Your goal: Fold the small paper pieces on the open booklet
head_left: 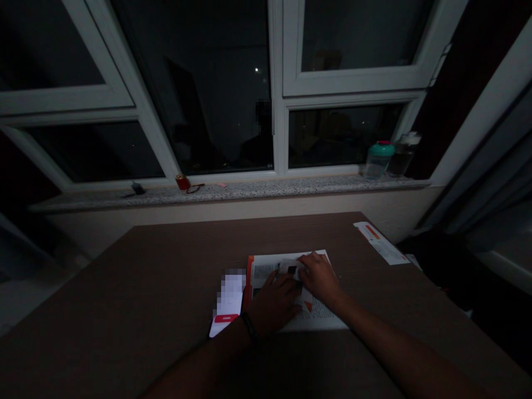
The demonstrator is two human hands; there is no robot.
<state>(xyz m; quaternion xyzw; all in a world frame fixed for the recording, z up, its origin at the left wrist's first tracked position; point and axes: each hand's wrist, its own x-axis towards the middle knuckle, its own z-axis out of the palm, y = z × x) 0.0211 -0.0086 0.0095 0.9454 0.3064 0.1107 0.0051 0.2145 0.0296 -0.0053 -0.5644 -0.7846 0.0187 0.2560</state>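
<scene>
A printed sheet or booklet (328, 316) with an orange-red left edge lies on the brown table (174, 249). On top of it is a small pale piece (290, 266) with a dark square. My left hand (276, 302), with a dark band at its wrist, lies over the page with its fingers spread, touching the lower side of the small piece. My right hand (320, 277) has its fingers bent together at the right edge of that piece. The fingertips are dim. A lit phone (230, 296) lies just left of the booklet.
A white paper strip with an orange patch (384, 246) lies at the table's right edge. Behind, the stone windowsill (257, 189) bears a teal-lidded bottle (379, 160), another bottle (403, 155), a small red item (182, 182) and a dark item (137, 188).
</scene>
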